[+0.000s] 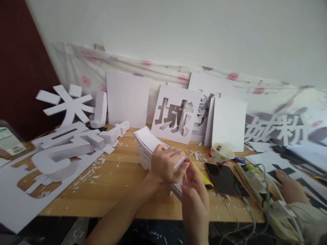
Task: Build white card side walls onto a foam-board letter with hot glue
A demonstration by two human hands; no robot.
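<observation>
Two bare forearms (125, 211) are angling inward; the left hand (165, 163) is curling over one layered white block (148, 139), gripping it, while the right hand (196, 190) is bending at its near end, grip unclear. Two phones (216, 177) and one cup (221, 155) are lying rightward on the wooden table (114, 182); floral cloth (122, 60) is lining the pale wall (178, 30).

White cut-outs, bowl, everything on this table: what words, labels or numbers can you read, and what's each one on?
"城": cut through the upright white panel.
"城": the raised white character at right, somewhat blurred.
"粉": the raised character beside it, also blurred.
Not readable: the partly hidden cut-out on the panel behind, the print on the paper bowl, and the label at far left.
</observation>
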